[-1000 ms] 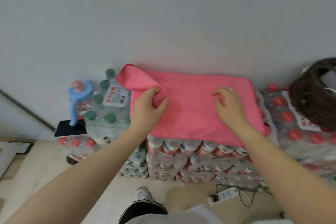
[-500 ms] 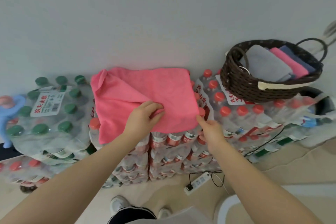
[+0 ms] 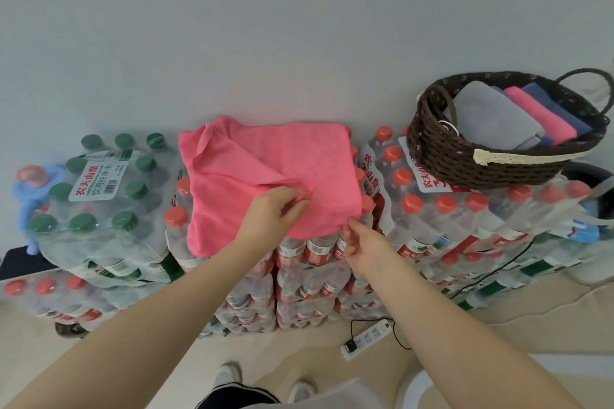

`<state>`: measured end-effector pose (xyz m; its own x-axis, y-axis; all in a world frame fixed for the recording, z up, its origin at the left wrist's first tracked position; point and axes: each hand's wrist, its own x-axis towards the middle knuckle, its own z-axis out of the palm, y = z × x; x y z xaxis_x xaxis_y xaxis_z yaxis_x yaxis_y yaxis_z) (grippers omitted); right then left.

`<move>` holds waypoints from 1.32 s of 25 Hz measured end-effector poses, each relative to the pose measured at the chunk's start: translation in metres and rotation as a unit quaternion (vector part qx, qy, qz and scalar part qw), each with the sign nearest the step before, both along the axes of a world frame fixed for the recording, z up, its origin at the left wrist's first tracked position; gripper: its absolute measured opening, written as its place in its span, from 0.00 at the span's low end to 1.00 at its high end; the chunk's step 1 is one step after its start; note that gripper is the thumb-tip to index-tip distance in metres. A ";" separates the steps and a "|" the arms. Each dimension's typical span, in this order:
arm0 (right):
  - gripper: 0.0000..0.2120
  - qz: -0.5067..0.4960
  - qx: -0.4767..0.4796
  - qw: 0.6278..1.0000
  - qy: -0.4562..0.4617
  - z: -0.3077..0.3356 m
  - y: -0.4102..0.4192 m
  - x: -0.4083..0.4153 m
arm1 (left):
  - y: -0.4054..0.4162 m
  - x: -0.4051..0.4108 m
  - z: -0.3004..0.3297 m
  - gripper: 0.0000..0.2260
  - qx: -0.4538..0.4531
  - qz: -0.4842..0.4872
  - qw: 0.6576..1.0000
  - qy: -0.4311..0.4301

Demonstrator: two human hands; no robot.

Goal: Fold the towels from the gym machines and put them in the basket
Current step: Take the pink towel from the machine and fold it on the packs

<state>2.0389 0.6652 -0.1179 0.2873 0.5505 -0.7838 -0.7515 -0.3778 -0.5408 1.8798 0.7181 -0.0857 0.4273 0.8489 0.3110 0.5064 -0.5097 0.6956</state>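
Stacked water packs (image 3: 309, 262) (grey wall) | left hand (image 3: 269, 216) pinches pink towel (image 3: 265, 159) | right hand (image 3: 362, 249) pinches corner

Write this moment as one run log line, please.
step: folding | pink towel: on bottle packs | left hand: pinches folded corner | right hand: pinches near edge | basket: holds folded towels

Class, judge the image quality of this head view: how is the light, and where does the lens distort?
Head view: soft even light, faint shadows, no strong glare; the wide lens tilts the basket and stretches both forearms; the towel is fairly sharp.
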 end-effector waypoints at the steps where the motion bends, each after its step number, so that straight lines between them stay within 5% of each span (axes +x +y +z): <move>1: 0.08 -0.004 -0.002 1.000 -0.009 -0.001 -0.001 -0.002 | -0.001 0.000 0.000 0.05 -0.026 0.006 1.000 -0.004; 6: 0.10 0.077 -0.010 0.982 -0.172 0.004 -0.007 -0.002 | -0.005 0.001 -0.003 0.05 -0.088 -0.002 0.996 0.000; 10: 0.07 0.027 0.005 0.940 -0.339 0.008 -0.005 -0.009 | -0.003 0.000 0.002 0.03 -0.100 -0.020 0.995 0.008; 17: 0.09 0.059 0.023 0.922 -0.383 0.021 -0.010 -0.020 | 0.005 0.002 0.001 0.05 -0.095 -0.056 0.993 0.029; 20: 0.11 0.095 0.080 0.868 -0.480 0.037 -0.012 -0.031 | 0.004 0.007 0.005 0.06 -0.085 -0.063 0.994 0.000; 22: 0.03 0.141 0.131 0.831 -0.522 0.051 -0.013 -0.042 | 0.002 0.010 0.009 0.06 -0.092 -0.068 0.993 -0.023; 24: 0.08 0.169 0.158 0.809 -0.540 0.057 -0.012 -0.051 | 0.000 0.010 0.012 0.06 -0.125 -0.053 0.990 -0.047; 33: 0.12 0.164 0.131 0.703 -0.679 0.057 -0.011 -0.067 | -0.007 -0.011 0.019 0.07 -0.265 0.001 0.954 -0.141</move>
